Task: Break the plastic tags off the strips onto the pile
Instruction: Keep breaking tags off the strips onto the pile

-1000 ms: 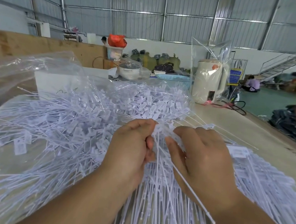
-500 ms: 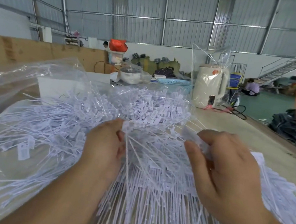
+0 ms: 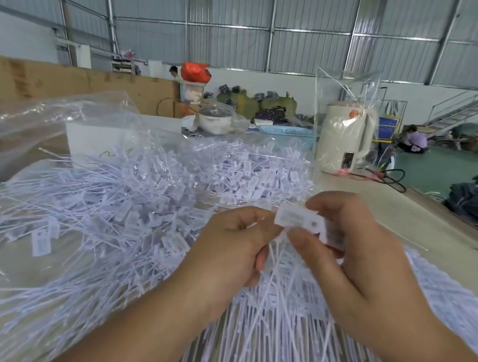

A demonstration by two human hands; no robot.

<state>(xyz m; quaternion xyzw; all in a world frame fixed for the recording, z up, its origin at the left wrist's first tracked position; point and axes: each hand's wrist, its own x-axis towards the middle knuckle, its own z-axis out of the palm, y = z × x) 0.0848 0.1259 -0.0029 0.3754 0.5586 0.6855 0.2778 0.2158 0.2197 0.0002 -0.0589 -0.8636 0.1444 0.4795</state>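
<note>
Head view: the right hand (image 3: 373, 259) pinches a flat, translucent white rectangular tag (image 3: 298, 219) with a small round hole. The left hand (image 3: 232, 246) curls around thin, stiff white strips (image 3: 273, 276) just below it. Around both hands, a pile (image 3: 124, 211) of loose tags and spiky strips covers the tan surface (image 3: 426, 223), beside crinkled clear bags (image 3: 42, 121).
</note>
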